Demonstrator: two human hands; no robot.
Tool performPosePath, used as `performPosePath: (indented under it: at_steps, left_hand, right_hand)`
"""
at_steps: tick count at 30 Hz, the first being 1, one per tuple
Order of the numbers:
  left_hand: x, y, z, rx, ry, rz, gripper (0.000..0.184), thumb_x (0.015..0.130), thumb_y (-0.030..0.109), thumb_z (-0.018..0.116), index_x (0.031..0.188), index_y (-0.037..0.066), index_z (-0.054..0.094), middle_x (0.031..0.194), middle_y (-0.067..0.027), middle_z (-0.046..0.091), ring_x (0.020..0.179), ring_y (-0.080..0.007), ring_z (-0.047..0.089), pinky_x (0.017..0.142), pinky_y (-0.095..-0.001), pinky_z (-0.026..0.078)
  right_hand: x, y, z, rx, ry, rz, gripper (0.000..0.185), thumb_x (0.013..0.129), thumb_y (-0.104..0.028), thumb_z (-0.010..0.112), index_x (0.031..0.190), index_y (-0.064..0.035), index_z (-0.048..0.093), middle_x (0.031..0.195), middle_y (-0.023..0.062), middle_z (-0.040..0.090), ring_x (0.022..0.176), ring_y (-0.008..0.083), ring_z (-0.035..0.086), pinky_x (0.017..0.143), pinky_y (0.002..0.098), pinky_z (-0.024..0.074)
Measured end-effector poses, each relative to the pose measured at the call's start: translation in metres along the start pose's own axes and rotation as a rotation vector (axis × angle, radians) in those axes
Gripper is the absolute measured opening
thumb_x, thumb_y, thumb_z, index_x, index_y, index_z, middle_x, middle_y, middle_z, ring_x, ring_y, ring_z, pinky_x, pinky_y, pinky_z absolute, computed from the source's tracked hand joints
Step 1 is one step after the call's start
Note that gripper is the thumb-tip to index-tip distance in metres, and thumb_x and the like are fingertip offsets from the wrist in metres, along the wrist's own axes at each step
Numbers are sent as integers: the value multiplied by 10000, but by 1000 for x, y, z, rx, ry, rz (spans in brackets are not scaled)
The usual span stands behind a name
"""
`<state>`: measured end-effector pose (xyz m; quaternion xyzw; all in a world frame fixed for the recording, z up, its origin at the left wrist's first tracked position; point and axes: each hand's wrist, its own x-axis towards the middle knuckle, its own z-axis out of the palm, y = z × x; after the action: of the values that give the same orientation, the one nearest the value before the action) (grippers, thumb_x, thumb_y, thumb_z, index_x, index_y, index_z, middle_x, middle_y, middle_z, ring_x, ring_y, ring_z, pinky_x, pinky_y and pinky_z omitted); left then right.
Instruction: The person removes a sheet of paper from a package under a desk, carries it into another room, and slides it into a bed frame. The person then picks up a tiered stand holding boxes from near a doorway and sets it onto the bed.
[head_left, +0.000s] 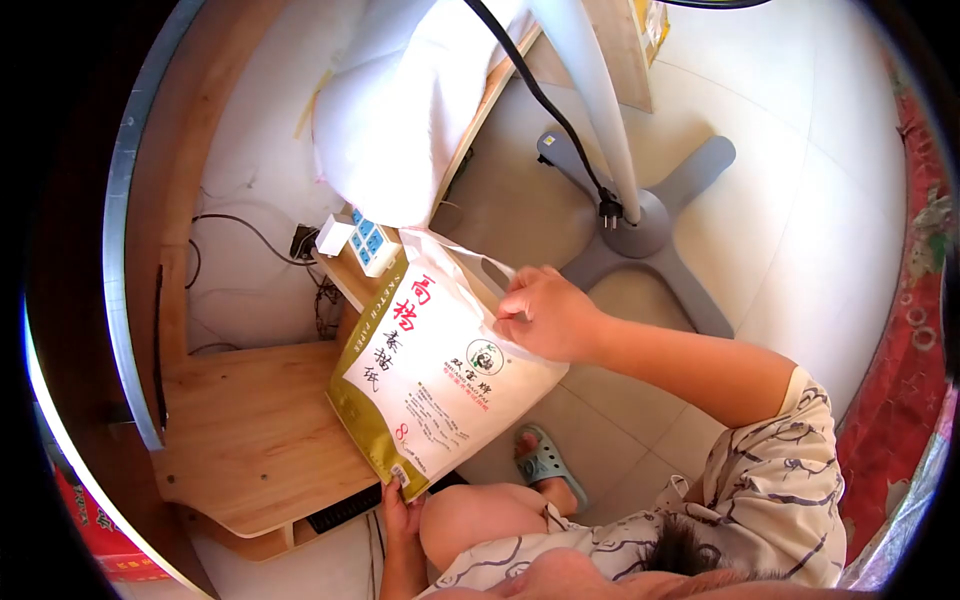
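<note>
So the right hand [540,312] is near the middle of the frame, fingers curled in at the packet's upper edge. It's mostly closed, but the fingertips are tucked in, so I honestly can't tell if it's pinching the paper or just touching it. The left hand [402,512] is down at the bottom corner, thumb on the front and the rest out of sight behind, gripping it partly closed.

The packet [455,375] is tilted between them in the middle of the frame, white and olive with "SKETCH PAPER" up the side and a big red 8. Its top edge is bunched up, and I can't see inside. The small print is too tiny to read.

Just past its upper left edge there's a power strip [372,243] with a white adapter [336,234], its near end close to the packet. White cloth [395,120] hangs above, washed out by glare. Left of the packet is a wooden surface [250,430], partly covered by it. Upper right: a grey stand base [640,225], with a loose black plug [610,210] in front of its pole. One slipper [548,468] shows below, heel end partly hidden.
</note>
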<state>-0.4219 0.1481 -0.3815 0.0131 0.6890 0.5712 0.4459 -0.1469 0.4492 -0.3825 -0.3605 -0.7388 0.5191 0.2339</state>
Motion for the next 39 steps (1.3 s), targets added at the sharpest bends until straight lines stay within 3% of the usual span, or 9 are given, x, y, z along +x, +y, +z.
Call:
performPosePath:
  at_steps: [6, 9, 14, 17, 23, 24, 27, 36, 39]
  left_hand:
    - [-5, 3, 26, 2, 35, 38, 302, 772, 107, 452, 1072, 127, 417, 881, -32, 537, 604, -125, 504, 400, -208, 355]
    - [-11, 10, 33, 44, 101, 113, 295, 773, 91, 449, 1065, 127, 422, 881, -27, 540, 616, -127, 512, 387, -212, 351]
    - [-6, 14, 24, 74, -52, 224, 391, 782, 50, 428, 1163, 110, 363, 1075, -53, 481, 928, -186, 494, 761, -334, 424]
    - [-17, 18, 50, 104, -110, 344, 409, 771, 24, 436, 1164, 102, 356, 1080, -55, 471, 934, -192, 490, 772, -353, 426]
    - [-44, 59, 67, 230, -507, 299, 350, 769, 24, 440, 1111, 50, 369, 974, -81, 511, 779, -149, 539, 601, -260, 469]
    - [-60, 68, 89, 217, -358, 352, 304, 775, 37, 424, 1077, 50, 385, 878, -65, 535, 636, -119, 530, 455, -211, 420]
    - [-53, 98, 77, 401, -443, 305, 287, 779, 47, 405, 1065, 47, 390, 816, -53, 538, 563, -98, 502, 383, -192, 360]
    - [-13, 152, 86, 796, -391, 221, 271, 744, 81, 442, 1013, 55, 423, 745, -52, 541, 482, -97, 488, 346, -196, 359]
    - [-1, 158, 85, 861, -375, 259, 255, 752, 125, 475, 1000, 71, 446, 713, -26, 535, 479, -98, 483, 347, -192, 358]
  right_hand:
    - [-6, -9, 10, 76, 250, -109, 126, 681, -196, 590, 701, -75, 563, 1141, 187, 367, 969, 300, 449, 792, 315, 374]
    - [-13, -23, 0, 372, 50, -12, 124, 677, -172, 599, 705, -73, 530, 1135, 168, 376, 939, 306, 469, 787, 319, 378]
    - [-35, -28, -17, 433, 132, -222, 147, 698, -154, 583, 719, -68, 465, 1068, 135, 394, 905, 298, 473, 734, 317, 381]
    - [-82, -18, -34, 339, 261, -204, 135, 706, -139, 574, 715, -65, 461, 1055, 133, 394, 880, 263, 473, 714, 288, 376]
    - [-189, -40, -36, 393, 397, -59, 133, 726, -114, 538, 669, -40, 444, 941, 76, 417, 777, 124, 416, 669, 233, 338]
    - [-190, -38, -32, 352, 409, -81, 133, 726, -114, 538, 669, -40, 444, 941, 76, 417, 777, 124, 416, 669, 233, 338]
    - [-194, -42, -18, 527, 495, 43, 146, 729, -113, 528, 642, -27, 449, 821, 39, 436, 749, 100, 400, 653, 225, 327]
    - [-175, -49, 21, 533, 370, 274, 174, 762, -123, 504, 604, -79, 446, 564, -67, 376, 511, 30, 334, 456, 195, 281]
    - [-177, -20, 45, 622, 328, 302, 131, 747, -145, 518, 671, -39, 510, 604, -16, 473, 534, 66, 428, 480, 210, 355]
